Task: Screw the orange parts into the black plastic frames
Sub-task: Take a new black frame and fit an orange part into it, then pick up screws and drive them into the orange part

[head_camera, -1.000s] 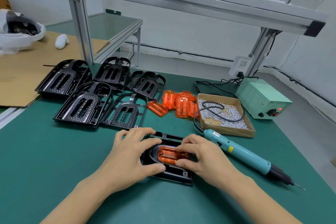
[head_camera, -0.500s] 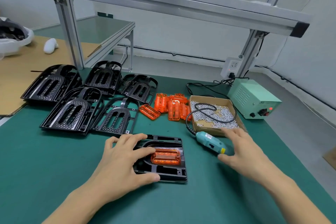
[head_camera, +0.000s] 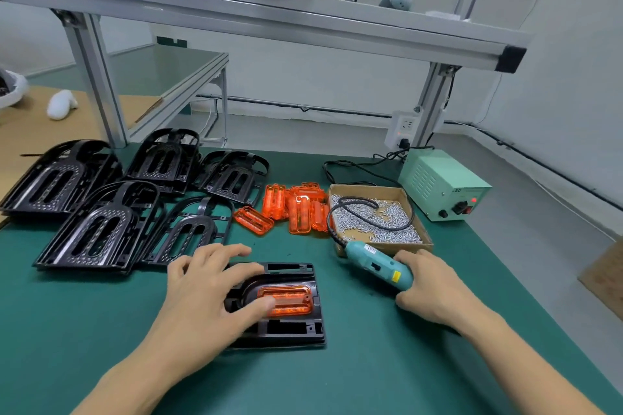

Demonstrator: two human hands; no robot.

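Head view, table seen from above. At 6 o'clock lies the black plastic frame (head_camera: 290, 330) with one orange part (head_camera: 290, 300) seated in its recess. My left hand (head_camera: 205, 300) rests flat across the frame's 9 o'clock side, fingers fairly straight, thumb touching the orange part; this grip is released, pressing rather than clasping. My right hand (head_camera: 435, 290), at 3 o'clock, has its grip clenched around the teal electric screwdriver (head_camera: 377, 266), which lies on the table just in front of the cardboard box of screws (head_camera: 377, 216). Spare orange parts (head_camera: 296, 209) sit at 12 o'clock; stacked empty frames (head_camera: 101, 212) at 10 o'clock.

Risks, as I judge them: no screw appears in the part yet, so lifting my left hand could let it shift in the recess. The screwdriver's cord (head_camera: 357, 212) loops through the screw box; raising the tool sharply might drag the box or scatter screws. A tilted bit could strip the plastic boss.
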